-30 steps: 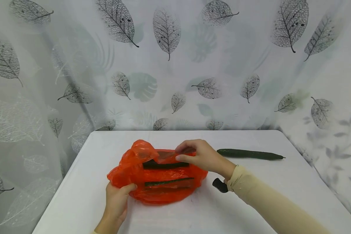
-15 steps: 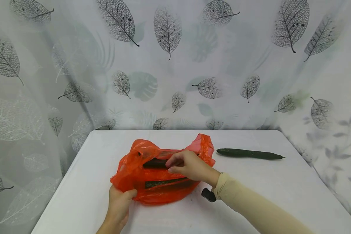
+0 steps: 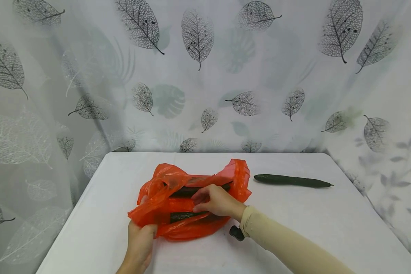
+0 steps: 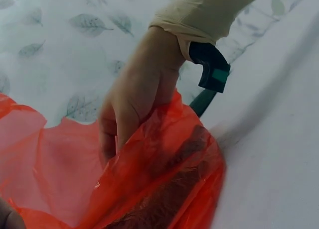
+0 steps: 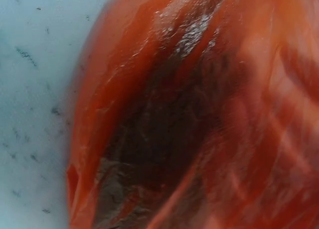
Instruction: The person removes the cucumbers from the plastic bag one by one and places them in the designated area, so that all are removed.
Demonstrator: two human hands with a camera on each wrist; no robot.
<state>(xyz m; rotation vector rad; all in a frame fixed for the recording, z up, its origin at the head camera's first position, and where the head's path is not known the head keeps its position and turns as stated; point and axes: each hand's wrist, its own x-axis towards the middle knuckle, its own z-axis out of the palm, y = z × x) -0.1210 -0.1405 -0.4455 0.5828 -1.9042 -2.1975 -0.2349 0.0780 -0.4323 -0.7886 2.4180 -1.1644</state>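
A thin red plastic bag (image 3: 241, 179) lies with its mouth gaping on the table. Two dark green cucumbers show inside it: a far cucumber (image 3: 182, 192) and a near cucumber (image 3: 182, 216). My left hand (image 3: 140, 243) grips the bag's near left edge, thumb on top; its other fingers are hidden by the film. My right hand (image 3: 219, 201) reaches into the opening, fingers pointing down between the two cucumbers, thumb apart from them. In the left wrist view, its fingertips disappear behind the red film. The right wrist view shows only the bag (image 5: 109, 84) up close, a dark shape behind it.
Another cucumber (image 3: 291, 180) lies at the back right of the white table (image 3: 294, 224), outside the bag. A black wrist-worn device (image 3: 237, 233) sits beneath the right wrist. A leaf-printed curtain (image 3: 205, 95) hangs behind the table and along both sides.
My right hand has let go of the bag's far right edge and moved left and down into the opening. The bag's right side now stands up. The left hand keeps its grip.
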